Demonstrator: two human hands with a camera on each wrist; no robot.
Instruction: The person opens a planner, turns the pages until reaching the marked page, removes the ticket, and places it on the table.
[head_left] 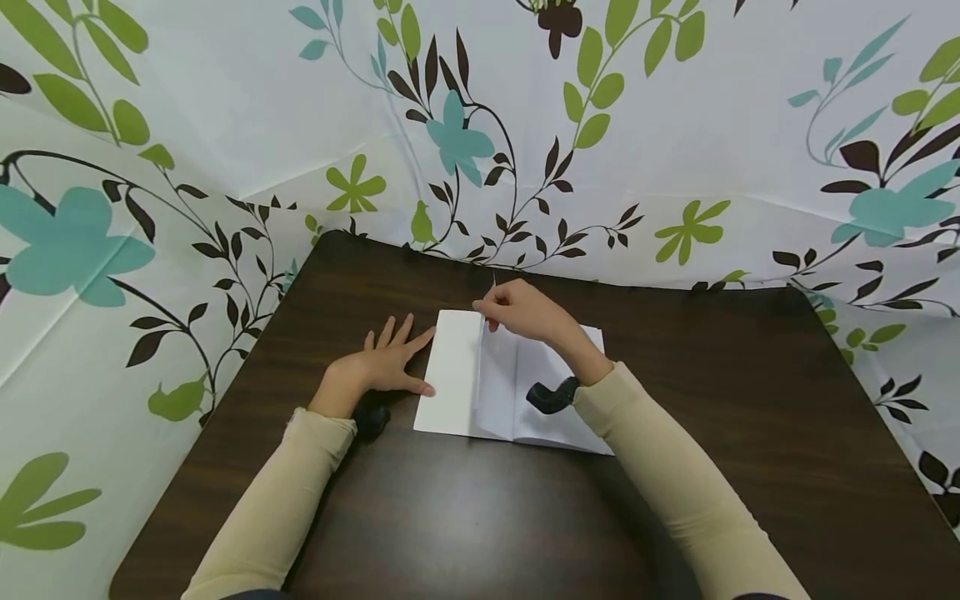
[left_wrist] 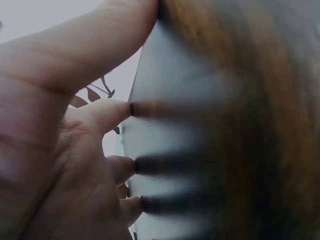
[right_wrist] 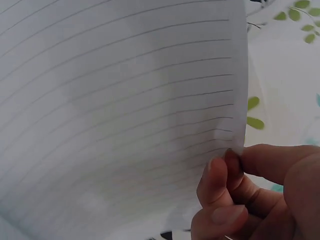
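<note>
A notebook (head_left: 452, 375) lies open on the dark table, its white pages ruled with lines in the right wrist view. Between thumb and fingers, my right hand (head_left: 528, 312) pinches the top outer corner of one lined page (right_wrist: 150, 90). That page (head_left: 497, 383) stands lifted and bowed over the middle of the notebook. My left hand (head_left: 381, 364) is spread on the table at the notebook's left side, thumb tip on the cover-side page edge and index fingertip by its upper left corner. In the left wrist view the straight fingers of the left hand (left_wrist: 75, 125) touch the tabletop.
The dark brown wooden table (head_left: 720, 392) extends around the notebook on every side. Behind and beside it hangs a white cloth (head_left: 675, 125) printed with leaves and flowers. A black strap (head_left: 552, 396) shows at the right wrist, over the notebook's right page.
</note>
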